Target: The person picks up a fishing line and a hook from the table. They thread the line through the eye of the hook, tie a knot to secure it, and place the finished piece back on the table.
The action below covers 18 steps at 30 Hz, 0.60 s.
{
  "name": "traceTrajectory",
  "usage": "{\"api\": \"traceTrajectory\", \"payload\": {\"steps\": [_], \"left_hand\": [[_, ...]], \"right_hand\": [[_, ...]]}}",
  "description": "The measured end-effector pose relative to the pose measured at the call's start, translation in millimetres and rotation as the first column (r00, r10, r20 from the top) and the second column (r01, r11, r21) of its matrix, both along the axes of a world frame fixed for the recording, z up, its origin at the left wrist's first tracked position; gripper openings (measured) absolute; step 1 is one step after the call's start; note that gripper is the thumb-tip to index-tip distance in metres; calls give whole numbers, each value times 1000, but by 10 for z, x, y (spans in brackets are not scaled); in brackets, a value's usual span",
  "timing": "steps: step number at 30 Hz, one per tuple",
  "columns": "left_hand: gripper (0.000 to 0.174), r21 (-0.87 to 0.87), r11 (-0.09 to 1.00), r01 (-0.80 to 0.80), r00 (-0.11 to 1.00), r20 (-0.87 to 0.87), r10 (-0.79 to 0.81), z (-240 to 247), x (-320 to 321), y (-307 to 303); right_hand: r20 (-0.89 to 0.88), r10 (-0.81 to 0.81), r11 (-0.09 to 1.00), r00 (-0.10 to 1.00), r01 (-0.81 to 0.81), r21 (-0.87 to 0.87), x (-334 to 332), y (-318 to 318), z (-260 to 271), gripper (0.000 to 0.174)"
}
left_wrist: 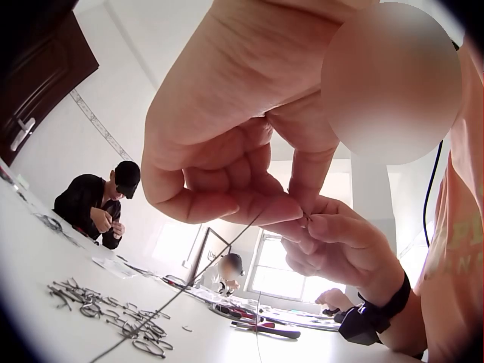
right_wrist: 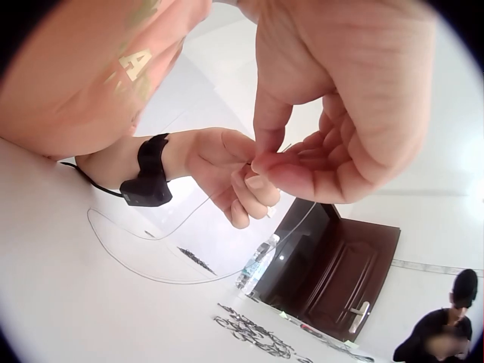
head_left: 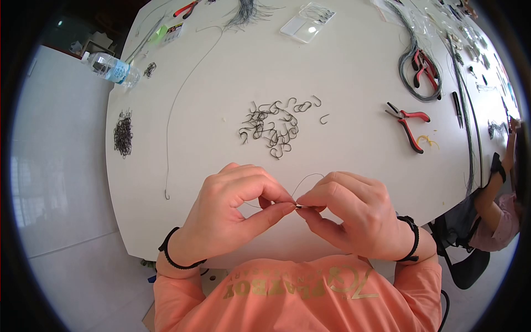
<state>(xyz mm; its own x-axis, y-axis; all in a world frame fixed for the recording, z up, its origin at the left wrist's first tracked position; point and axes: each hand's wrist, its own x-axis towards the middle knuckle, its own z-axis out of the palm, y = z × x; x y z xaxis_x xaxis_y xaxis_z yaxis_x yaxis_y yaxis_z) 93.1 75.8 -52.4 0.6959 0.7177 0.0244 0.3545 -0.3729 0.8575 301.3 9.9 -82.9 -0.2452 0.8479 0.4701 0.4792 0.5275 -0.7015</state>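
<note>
Both hands meet fingertip to fingertip over the table's near edge. The left hand (head_left: 235,213) pinches a small dark piece, probably a hook, between thumb and index finger. From the other side the right hand (head_left: 357,213) pinches at the same spot. A thin line (head_left: 305,178) loops out from between the fingertips; in the right wrist view the line (right_wrist: 162,282) makes a wide loop. Fingers hide most of the small piece. Beyond the hands lies a loose pile of dark hooks (head_left: 260,123).
Red-handled pliers (head_left: 410,126) lie at right, with a wire coil (head_left: 406,83) behind. A plastic box (head_left: 307,22) sits at the back. At left are a bottle (head_left: 113,69), a dark hook heap (head_left: 123,134) and a long line with a hook (head_left: 167,127). Another person (head_left: 495,213) sits at right.
</note>
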Motion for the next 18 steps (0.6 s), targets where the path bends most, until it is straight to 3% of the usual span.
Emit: {"api": "traceTrajectory", "payload": {"steps": [1, 3, 4, 7, 9, 16, 18], "left_hand": [[15, 1, 1000, 0, 1000, -1, 0, 1, -1, 0], [15, 3, 1000, 0, 1000, -1, 0, 5, -5, 3], [15, -7, 1000, -4, 1000, 0, 4, 10, -7, 8], [15, -21, 1000, -15, 1000, 10, 15, 3, -16, 17], [15, -26, 999, -20, 1000, 18, 21, 0, -17, 18], [14, -23, 999, -30, 999, 11, 30, 7, -21, 26], [14, -12, 1000, -27, 1000, 6, 28, 3, -25, 29]], "right_hand": [[-1, 0, 1000, 1000, 0, 0, 2, -3, 18, 20], [-202, -20, 978, 979, -23, -208, 8, -9, 82, 19], [-202, -20, 978, 979, -23, -207, 29, -4, 93, 19], [-204, 41, 976, 978, -83, -201, 115, 28, 98, 20], [-83, 25, 989, 996, -37, -144, 130, 41, 95, 20], [-19, 10, 998, 1000, -11, -66, 128, 65, 91, 22], [-96, -94, 995, 991, 97, 26, 75, 75, 36, 21]]}}
